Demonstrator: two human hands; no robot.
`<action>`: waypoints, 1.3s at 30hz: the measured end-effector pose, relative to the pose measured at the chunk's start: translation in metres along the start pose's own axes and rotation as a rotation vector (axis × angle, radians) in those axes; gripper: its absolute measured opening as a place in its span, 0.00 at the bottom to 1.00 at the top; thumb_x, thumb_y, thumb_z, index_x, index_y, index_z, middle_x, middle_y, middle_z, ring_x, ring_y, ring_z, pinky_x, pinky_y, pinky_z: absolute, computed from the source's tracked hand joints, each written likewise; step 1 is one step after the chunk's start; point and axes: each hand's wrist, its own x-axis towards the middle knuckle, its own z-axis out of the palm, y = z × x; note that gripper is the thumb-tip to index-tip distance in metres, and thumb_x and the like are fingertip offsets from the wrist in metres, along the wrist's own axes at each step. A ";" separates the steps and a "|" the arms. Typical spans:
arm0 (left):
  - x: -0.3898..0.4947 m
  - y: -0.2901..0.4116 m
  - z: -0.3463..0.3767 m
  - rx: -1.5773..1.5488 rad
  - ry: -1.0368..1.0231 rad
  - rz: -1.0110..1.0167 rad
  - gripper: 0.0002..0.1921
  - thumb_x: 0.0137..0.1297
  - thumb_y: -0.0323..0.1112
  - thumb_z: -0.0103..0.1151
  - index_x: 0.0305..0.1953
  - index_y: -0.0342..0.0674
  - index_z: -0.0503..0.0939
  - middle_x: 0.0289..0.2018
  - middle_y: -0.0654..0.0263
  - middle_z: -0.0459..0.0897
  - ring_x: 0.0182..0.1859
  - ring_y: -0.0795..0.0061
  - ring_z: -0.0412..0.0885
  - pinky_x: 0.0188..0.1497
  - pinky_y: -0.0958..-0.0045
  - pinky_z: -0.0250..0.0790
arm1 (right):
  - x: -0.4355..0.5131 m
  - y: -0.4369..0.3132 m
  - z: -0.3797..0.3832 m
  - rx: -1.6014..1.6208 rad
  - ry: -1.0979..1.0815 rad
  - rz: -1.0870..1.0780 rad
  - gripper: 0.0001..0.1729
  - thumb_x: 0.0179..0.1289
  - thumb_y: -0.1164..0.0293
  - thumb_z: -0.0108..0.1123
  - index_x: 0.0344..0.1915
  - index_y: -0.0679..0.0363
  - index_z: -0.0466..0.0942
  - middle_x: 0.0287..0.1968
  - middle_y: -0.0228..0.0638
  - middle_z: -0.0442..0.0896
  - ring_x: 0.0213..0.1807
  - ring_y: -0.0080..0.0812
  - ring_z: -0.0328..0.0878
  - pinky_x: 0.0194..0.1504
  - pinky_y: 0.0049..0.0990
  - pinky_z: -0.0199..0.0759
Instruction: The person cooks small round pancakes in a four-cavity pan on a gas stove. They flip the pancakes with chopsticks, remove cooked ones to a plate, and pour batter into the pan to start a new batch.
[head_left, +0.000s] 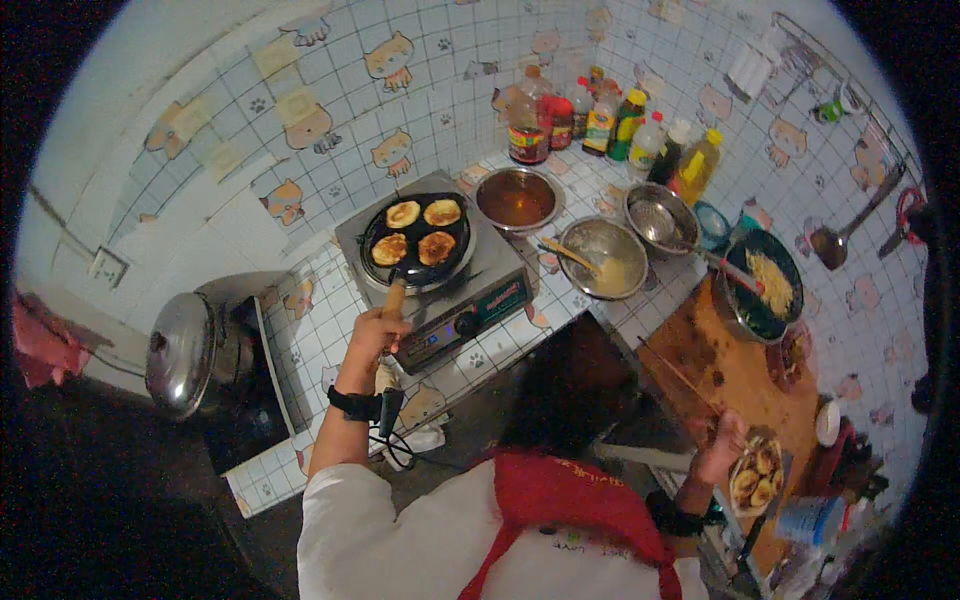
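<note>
My left hand (377, 331) is closed around the wooden handle (394, 298) of a black frying pan (416, 275). Several round, browned fritters (436, 248) lie flat in the pan, which sits on an electric cooktop (491, 289) with a lit display. Over at the right, my right hand (721, 446) grips what look like long thin chopsticks (679, 373), their far ends pointing toward the cooktop side; the hand is blurred. Right beside that hand, a plate (736, 504) holds more browned fritters.
Behind the cooktop stand a steel bowl of brown liquid (519, 201), a bowl with batter residue (626, 255) and chopsticks, and a metal strainer or bowl (660, 217). Bottles (600, 124) line the corner. A wok (739, 300) with pale food rests by the wooden board (675, 337). A lidded pot (184, 352) is at left.
</note>
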 end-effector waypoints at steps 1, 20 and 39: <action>0.000 0.001 -0.004 -0.022 0.010 0.016 0.08 0.40 0.25 0.59 0.24 0.33 0.71 0.15 0.67 0.70 0.11 0.78 0.66 0.13 0.78 0.56 | -0.006 -0.006 0.008 -0.015 -0.026 -0.052 0.13 0.61 0.66 0.51 0.27 0.66 0.70 0.24 0.33 0.74 0.22 0.27 0.70 0.27 0.23 0.67; -0.016 -0.016 -0.062 0.114 0.108 -0.014 0.13 0.41 0.28 0.59 0.32 0.32 0.72 0.15 0.68 0.70 0.10 0.80 0.64 0.12 0.81 0.53 | -0.032 -0.007 0.037 0.039 -0.124 0.029 0.13 0.62 0.65 0.46 0.34 0.66 0.69 0.29 0.42 0.77 0.23 0.31 0.75 0.30 0.27 0.68; -0.036 -0.007 0.004 0.262 0.081 0.082 0.12 0.43 0.32 0.58 0.28 0.33 0.71 0.13 0.68 0.67 0.11 0.79 0.63 0.12 0.79 0.52 | -0.016 -0.008 -0.032 0.374 -0.071 0.145 0.09 0.61 0.70 0.49 0.34 0.66 0.71 0.33 0.40 0.76 0.30 0.33 0.77 0.30 0.29 0.73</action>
